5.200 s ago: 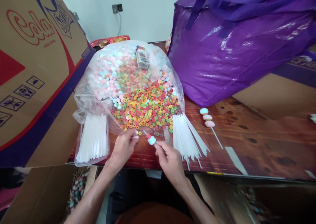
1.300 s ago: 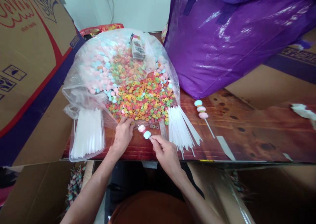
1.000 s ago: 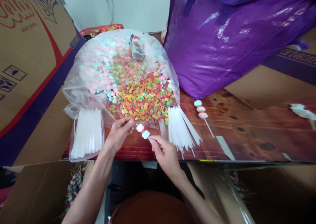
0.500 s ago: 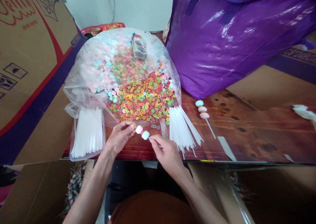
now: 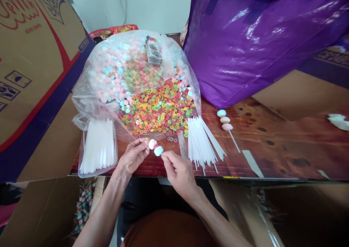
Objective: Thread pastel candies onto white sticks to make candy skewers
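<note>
A candy skewer (image 5: 158, 151) is held in front of me, threaded with a pale pink marshmallow, a reddish gummy ring and a light blue marshmallow. My right hand (image 5: 180, 172) pinches its white stick just below the blue piece. At the upper end, my left hand (image 5: 133, 154) is closed, thumb and fingertips round a small yellow gummy ring (image 5: 146, 139) beside the pink marshmallow; the fingers partly cover it. Beyond both hands, many coloured gummy rings (image 5: 160, 109) spill from a clear plastic bag (image 5: 89, 80) that also holds pink and blue marshmallows.
White sticks (image 5: 200, 140) lie loose on the right, and more sticks (image 5: 98, 145) fill a clear tray on the left. A threaded skewer (image 5: 227, 126) rests on the wooden table (image 5: 278, 156). A purple bag (image 5: 251, 51) and a large carton (image 5: 35, 76) flank the candy.
My right hand has shifted slightly left with the skewer. The left hand has stayed at the skewer's upper end, and a yellow gummy ring now shows at its fingertips.
</note>
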Motion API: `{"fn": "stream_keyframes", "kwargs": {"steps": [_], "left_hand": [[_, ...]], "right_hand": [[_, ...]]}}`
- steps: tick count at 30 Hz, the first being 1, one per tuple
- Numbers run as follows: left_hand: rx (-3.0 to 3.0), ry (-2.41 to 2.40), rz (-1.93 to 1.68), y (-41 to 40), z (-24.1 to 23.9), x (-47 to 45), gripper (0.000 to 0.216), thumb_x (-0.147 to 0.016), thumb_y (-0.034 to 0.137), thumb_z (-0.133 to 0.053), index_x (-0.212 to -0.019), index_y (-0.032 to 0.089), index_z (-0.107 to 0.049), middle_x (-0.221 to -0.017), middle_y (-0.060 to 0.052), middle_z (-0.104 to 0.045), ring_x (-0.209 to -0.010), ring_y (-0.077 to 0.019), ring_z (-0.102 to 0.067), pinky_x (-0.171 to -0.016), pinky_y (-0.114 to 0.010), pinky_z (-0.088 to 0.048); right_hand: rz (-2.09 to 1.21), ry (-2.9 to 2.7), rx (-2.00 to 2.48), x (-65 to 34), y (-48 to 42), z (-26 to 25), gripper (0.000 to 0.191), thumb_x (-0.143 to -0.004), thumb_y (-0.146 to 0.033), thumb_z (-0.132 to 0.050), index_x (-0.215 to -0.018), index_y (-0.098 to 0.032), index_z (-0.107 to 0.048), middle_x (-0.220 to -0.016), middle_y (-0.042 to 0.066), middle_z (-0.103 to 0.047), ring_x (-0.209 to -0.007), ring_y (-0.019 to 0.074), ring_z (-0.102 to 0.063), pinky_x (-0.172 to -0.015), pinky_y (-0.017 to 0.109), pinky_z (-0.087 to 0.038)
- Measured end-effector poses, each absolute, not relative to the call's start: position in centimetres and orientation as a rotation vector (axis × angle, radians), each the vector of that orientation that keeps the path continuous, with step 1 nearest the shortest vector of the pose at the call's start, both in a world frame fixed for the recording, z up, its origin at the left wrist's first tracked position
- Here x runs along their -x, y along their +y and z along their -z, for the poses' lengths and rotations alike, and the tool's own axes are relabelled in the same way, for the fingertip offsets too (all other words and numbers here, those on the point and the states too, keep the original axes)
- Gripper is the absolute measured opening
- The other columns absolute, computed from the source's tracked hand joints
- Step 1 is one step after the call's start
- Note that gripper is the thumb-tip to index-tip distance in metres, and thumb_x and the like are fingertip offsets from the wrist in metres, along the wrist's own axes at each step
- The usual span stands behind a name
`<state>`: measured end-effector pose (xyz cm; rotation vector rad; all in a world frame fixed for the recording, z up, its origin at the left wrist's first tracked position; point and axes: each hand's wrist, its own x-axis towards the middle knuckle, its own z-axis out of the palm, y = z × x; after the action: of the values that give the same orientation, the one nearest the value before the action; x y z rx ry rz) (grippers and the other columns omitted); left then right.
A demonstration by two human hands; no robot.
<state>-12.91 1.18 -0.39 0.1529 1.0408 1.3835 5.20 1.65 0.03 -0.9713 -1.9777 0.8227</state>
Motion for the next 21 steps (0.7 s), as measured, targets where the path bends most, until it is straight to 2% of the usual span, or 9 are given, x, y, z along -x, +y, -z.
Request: {"fn": "stream_keyframes", "kwargs": {"steps": [3, 7, 10, 15, 21], "left_hand": [[-0.227, 1.065, -1.387, 1.1, 0.2, 12.9, 0.031, -0.053, 0.020, -0.095, -0.075, 0.012, -0.075, -0.075, -0.002, -0.071, -0.063, -0.0066, -0.062, -0.057, -0.014, -0.052], [-0.370, 1.120, -1.390, 1.1, 0.1, 12.8, 0.033, -0.061, 0.033, -0.092, -0.082, 0.011, -0.078, -0.072, -0.003, -0.069, -0.061, -0.0053, -0.058, -0.058, -0.015, -0.050], [-0.408, 1.147, -1.395, 1.1, 0.3, 12.7, 0.034, -0.065, 0.042, -0.088, -0.078, 0.013, -0.078, -0.068, -0.002, -0.067, -0.062, -0.0064, -0.058, -0.058, -0.016, -0.049], [-0.520, 1.287, -1.389, 1.1, 0.5, 12.6, 0.036, -0.063, 0.046, -0.088, -0.077, 0.014, -0.078, -0.064, -0.001, -0.065, -0.059, -0.0062, -0.055, -0.057, -0.017, -0.046], [-0.579, 1.315, -1.373, 1.1, 0.2, 12.8, 0.033, -0.063, 0.043, -0.088, -0.072, 0.013, -0.077, -0.062, -0.001, -0.065, -0.056, -0.0058, -0.052, -0.056, -0.018, -0.043]], "right_hand": [[-0.880, -1.989, 0.976, -5.1, 1.7, -0.2, 0.024, -0.098, -0.016, -0.043, -0.079, -0.019, -0.057, -0.065, -0.001, -0.057, -0.055, 0.0106, -0.051, -0.053, 0.021, -0.036], [-0.913, -2.034, 0.992, -5.5, 2.0, -0.2, 0.025, -0.099, -0.016, -0.042, -0.079, -0.019, -0.057, -0.067, -0.001, -0.057, -0.057, 0.0105, -0.051, -0.057, 0.021, -0.037], [-0.886, -2.073, 1.018, -6.0, 2.2, -0.2, 0.026, -0.099, -0.016, -0.042, -0.077, -0.019, -0.057, -0.066, -0.002, -0.057, -0.057, 0.0103, -0.050, -0.057, 0.022, -0.036], [-0.786, -2.194, 1.020, -6.7, 2.6, -0.1, 0.027, -0.097, -0.014, -0.043, -0.075, -0.019, -0.056, -0.064, -0.002, -0.055, -0.056, 0.0107, -0.049, -0.057, 0.023, -0.035], [-0.709, -2.207, 0.921, -6.6, 2.8, 0.1, 0.025, -0.098, -0.013, -0.042, -0.081, -0.019, -0.058, -0.071, 0.000, -0.061, -0.062, 0.0121, -0.056, -0.062, 0.023, -0.039]]}}
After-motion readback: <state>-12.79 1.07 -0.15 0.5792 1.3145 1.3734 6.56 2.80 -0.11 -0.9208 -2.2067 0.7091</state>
